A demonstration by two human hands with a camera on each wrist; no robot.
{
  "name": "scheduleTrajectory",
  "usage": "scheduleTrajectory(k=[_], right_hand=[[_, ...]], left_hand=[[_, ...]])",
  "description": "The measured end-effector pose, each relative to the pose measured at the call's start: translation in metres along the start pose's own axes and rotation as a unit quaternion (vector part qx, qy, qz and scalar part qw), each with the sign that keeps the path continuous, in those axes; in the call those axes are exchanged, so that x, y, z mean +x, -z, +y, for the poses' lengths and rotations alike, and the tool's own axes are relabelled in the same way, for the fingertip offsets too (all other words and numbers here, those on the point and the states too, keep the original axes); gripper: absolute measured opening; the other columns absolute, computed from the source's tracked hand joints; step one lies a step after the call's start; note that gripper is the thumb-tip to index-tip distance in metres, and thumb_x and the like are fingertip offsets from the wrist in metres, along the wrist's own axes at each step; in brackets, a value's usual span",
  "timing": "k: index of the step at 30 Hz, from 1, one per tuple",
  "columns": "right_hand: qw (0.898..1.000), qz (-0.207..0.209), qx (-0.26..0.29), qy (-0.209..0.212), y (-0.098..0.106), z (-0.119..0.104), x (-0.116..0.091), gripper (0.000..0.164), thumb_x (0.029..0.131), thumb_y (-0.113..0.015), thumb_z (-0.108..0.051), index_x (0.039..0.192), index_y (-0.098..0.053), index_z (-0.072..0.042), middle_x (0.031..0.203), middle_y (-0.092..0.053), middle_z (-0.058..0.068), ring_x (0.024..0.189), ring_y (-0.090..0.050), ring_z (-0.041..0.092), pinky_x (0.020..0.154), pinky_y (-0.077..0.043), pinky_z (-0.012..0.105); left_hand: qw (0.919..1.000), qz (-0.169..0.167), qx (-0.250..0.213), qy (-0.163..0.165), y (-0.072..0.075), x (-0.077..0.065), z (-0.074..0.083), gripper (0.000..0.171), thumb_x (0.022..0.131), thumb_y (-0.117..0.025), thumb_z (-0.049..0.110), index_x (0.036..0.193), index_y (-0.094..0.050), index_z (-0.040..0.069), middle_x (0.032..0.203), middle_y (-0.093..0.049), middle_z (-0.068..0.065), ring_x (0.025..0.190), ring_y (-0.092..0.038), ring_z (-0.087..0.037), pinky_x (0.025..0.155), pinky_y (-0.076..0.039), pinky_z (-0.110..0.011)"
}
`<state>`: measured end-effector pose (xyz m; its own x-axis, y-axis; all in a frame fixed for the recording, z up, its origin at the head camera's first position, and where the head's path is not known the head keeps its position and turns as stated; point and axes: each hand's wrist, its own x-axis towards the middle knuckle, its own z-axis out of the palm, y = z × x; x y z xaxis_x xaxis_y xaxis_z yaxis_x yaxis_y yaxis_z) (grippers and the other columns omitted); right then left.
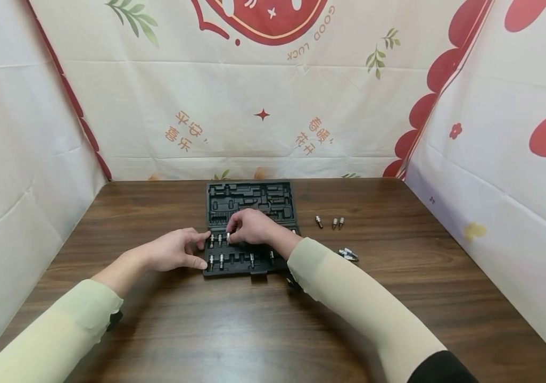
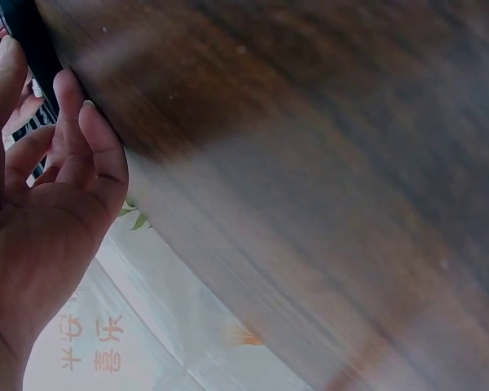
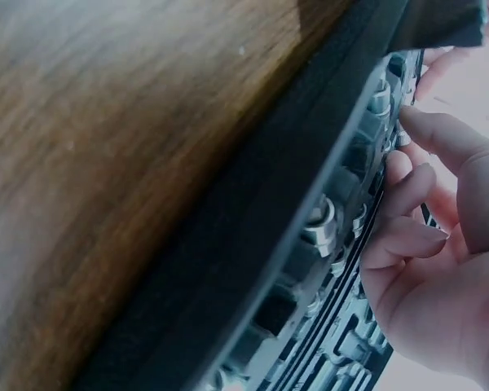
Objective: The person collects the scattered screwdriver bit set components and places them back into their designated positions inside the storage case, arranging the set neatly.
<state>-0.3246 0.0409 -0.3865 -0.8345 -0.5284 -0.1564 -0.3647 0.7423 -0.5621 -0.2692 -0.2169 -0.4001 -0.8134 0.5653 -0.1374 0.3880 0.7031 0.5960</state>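
A black tool case (image 1: 254,272) lies opened flat on the table, its lid (image 1: 249,187) toward the back wall. My right hand (image 1: 252,226) reaches over the case and pinches a small silver bit socket (image 1: 228,238) between thumb and fingertips, at a slot in the upper row. In the right wrist view the right hand's fingers (image 3: 403,244) are bent close over the tray's slots. My left hand (image 1: 177,251) touches the case's left edge, thumb and index finger spread apart. Other bit sockets (image 1: 221,260) sit in both rows; my right forearm hides part of the case.
Right of the case, three bit sockets (image 1: 334,223) lie apart on the brown wooden table (image 1: 234,330). Nearer the front lies a small pile of bit sockets (image 1: 348,255). Printed white cloth (image 1: 263,85) hangs behind the table and along both sides.
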Motion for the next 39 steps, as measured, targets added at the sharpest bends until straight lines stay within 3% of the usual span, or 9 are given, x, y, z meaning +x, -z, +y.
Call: scheduleTrajectory(k=[12,21,39], right_hand=[[0.997,0.003,-0.074,0.002,0.0,-0.005,0.001,0.009,0.101,-0.08,-0.025,0.109,-0.079,-0.022,0.098,-0.073,-0.002,0.086,-0.063,0.014,0.081,-0.05,0.032],[0.991,0.011,-0.133,0.031,-0.001,-0.003,-0.002,0.01,0.1,-0.078,-0.025,0.109,-0.076,-0.021,0.096,-0.071,-0.004,0.085,-0.062,0.013,0.08,-0.05,0.031],[0.989,0.001,-0.132,0.058,-0.002,0.007,0.001,0.014,0.102,-0.077,-0.028,0.114,-0.076,-0.021,0.1,-0.071,-0.004,0.088,-0.063,0.013,0.083,-0.052,0.032]], left_hand=[[1.0,-0.002,-0.002,-0.004,0.001,0.0,0.003,0.09,0.095,-0.088,0.036,0.163,-0.045,-0.006,0.124,-0.066,-0.008,0.093,-0.062,-0.012,0.085,-0.051,-0.032],[1.0,-0.003,-0.003,0.0,0.001,-0.001,0.005,0.09,0.095,-0.089,0.035,0.163,-0.046,-0.006,0.124,-0.066,-0.008,0.092,-0.062,-0.013,0.084,-0.051,-0.031],[0.9999,-0.006,-0.006,0.014,0.0,-0.001,0.002,0.09,0.095,-0.088,0.037,0.164,-0.045,-0.004,0.126,-0.066,-0.009,0.094,-0.064,-0.014,0.086,-0.051,-0.032]])
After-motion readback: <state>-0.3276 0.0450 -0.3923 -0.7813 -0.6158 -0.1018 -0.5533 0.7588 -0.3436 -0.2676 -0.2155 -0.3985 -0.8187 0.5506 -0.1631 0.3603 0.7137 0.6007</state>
